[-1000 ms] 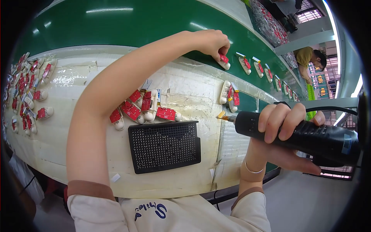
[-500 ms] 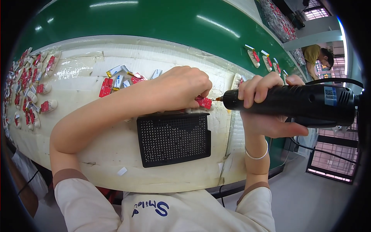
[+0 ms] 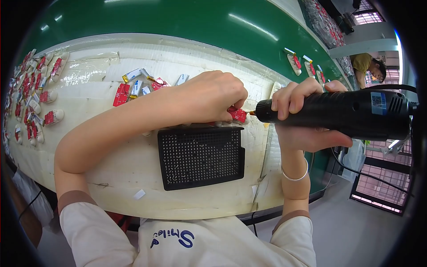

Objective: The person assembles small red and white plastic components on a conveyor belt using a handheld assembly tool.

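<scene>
A black tray sits on the pale surface; red boards lie to its upper left, and the left forearm cuts across in front of some parts. Back upward, the left hand pinches a red-topped piece (its long axis mostly hidden) by the tray's far edge. The right hand wraps a black driver, lying nearly sideways, bit pointing left at the piece's exposed end.

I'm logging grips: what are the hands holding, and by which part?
The right hand grips the black electric screwdriver around its barrel; the left hand holds a red-topped piece, exact hold hidden.
</scene>
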`<state>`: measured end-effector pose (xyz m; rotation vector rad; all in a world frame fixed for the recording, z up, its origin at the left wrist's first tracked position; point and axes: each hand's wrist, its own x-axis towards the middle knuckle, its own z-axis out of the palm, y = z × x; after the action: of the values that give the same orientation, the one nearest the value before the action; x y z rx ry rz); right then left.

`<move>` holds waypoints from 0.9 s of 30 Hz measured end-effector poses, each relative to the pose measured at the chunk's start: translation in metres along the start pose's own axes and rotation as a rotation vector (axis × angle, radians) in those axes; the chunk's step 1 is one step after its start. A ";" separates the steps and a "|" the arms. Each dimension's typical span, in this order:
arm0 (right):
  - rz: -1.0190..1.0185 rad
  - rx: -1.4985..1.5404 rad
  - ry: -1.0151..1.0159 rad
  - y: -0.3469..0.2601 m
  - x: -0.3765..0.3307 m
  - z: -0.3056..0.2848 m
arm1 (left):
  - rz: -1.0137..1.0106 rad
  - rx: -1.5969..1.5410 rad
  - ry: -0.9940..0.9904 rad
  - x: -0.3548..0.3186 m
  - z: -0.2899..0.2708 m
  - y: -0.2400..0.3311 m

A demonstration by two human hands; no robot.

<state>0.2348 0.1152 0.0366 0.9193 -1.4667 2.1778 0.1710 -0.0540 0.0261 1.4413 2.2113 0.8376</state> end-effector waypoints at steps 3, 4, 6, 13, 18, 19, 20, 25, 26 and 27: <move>-0.030 0.001 0.018 0.003 0.003 0.004 | -0.002 -0.011 0.012 0.000 0.001 -0.002; -0.062 0.001 0.038 0.002 0.003 0.005 | 0.002 -0.012 0.009 0.001 0.001 -0.001; -0.066 -0.023 0.029 0.000 0.003 0.003 | 0.005 -0.013 0.006 0.001 0.000 -0.001; -0.073 -0.044 -0.017 -0.033 0.004 0.021 | 0.151 -0.087 0.133 -0.006 0.001 -0.001; -0.008 -0.019 -0.007 -0.051 -0.005 0.039 | 0.220 -0.160 -0.150 -0.009 -0.011 0.019; 0.007 -0.008 0.013 -0.053 -0.007 0.042 | 0.219 -0.162 -0.151 -0.012 -0.014 0.022; 0.029 0.008 0.028 -0.055 -0.008 0.045 | 0.186 -0.049 -0.242 -0.015 -0.017 0.026; 0.056 -0.017 -0.030 -0.036 -0.014 0.041 | 0.155 0.308 -0.499 -0.047 -0.033 0.054; 0.085 0.006 -0.006 -0.033 -0.016 0.040 | 0.157 0.306 -0.502 -0.057 -0.030 0.056; 0.111 0.030 0.015 -0.032 -0.017 0.039 | 0.140 0.261 -0.407 -0.069 -0.032 0.059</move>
<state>0.2796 0.0930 0.0564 0.8482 -1.5156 2.2863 0.2211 -0.1076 0.0879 1.7243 1.9752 0.2618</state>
